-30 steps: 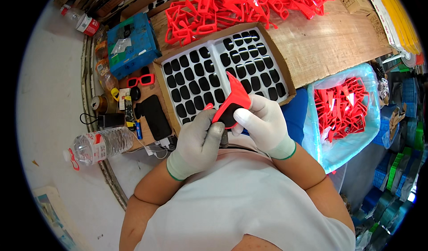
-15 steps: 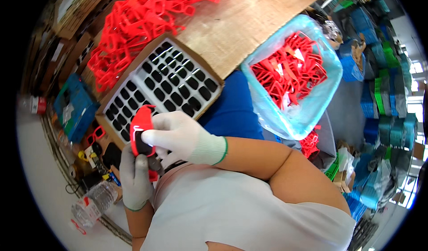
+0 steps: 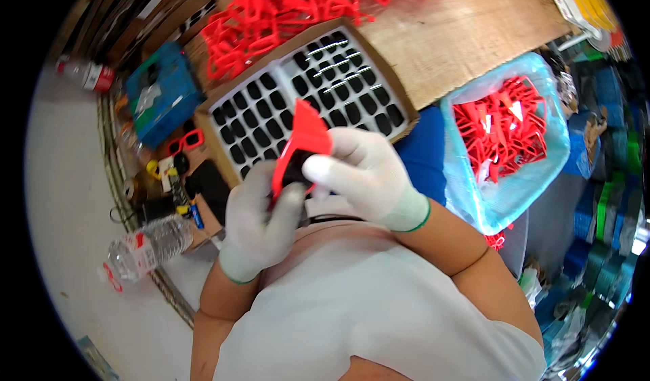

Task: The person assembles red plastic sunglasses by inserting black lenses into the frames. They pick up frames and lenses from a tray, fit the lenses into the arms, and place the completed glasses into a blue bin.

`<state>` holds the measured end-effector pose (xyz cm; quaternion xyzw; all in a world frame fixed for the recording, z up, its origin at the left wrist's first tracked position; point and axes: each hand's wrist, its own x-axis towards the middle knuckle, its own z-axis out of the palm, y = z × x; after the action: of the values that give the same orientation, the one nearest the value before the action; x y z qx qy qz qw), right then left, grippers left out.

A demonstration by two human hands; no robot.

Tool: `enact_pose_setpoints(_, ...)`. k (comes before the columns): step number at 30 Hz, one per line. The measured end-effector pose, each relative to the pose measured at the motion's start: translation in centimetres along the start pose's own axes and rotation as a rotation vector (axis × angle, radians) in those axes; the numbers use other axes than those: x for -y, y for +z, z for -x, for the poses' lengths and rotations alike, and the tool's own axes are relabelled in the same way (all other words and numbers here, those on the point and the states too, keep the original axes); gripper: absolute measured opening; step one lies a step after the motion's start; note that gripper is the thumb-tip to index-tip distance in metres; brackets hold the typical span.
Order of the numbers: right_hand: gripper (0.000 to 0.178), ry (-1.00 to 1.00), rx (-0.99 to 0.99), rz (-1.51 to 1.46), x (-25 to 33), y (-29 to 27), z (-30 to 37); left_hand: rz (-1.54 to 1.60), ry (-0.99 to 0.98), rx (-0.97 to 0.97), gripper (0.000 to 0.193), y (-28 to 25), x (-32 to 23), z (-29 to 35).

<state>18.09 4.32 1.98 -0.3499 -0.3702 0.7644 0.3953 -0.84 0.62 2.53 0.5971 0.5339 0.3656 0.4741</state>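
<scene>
Both my hands wear white gloves and meet close to my chest. My left hand (image 3: 261,215) and my right hand (image 3: 365,174) together grip a red plastic glasses frame (image 3: 305,137) with a dark lens at its lower part. Just beyond the hands lies a cardboard tray (image 3: 396,93) holding a white insert with several rows of dark lenses (image 3: 305,97). A heap of red frames (image 3: 284,9) lies on the wooden table behind the tray.
A clear blue bag of red frames (image 3: 504,134) hangs at the right. A blue box (image 3: 159,100), a red pair of glasses (image 3: 186,141), a black phone (image 3: 213,188) and a plastic water bottle (image 3: 145,245) lie at the left. Another bottle (image 3: 88,75) lies at the far left.
The view has swung back so the tray sits more central. My hands have kept hold of the red frame and the right hand now covers its lower right side.
</scene>
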Motion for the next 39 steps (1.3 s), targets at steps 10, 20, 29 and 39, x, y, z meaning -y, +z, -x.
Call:
enact_pose_setpoints(10,0.019,-0.146,-0.143,0.266,-1.4,1.0,-0.9,-0.176,0.142,-0.175,0.009,1.5,0.9,-0.7)
enact_pose_setpoints(20,0.015,-0.346,-0.03,0.442,-0.1,1.3,-0.4,-0.336,0.326,-0.198,0.013,1.0,0.4,0.0)
enact_pose_setpoints(29,0.021,-0.096,0.205,0.532,1.5,0.0,-0.5,-0.332,0.053,0.035,0.036,-1.1,-2.2,1.3)
enact_pose_setpoints(39,0.014,-0.039,0.193,0.784,2.5,1.6,-2.4,-0.37,0.238,-0.274,0.029,0.5,0.3,0.3)
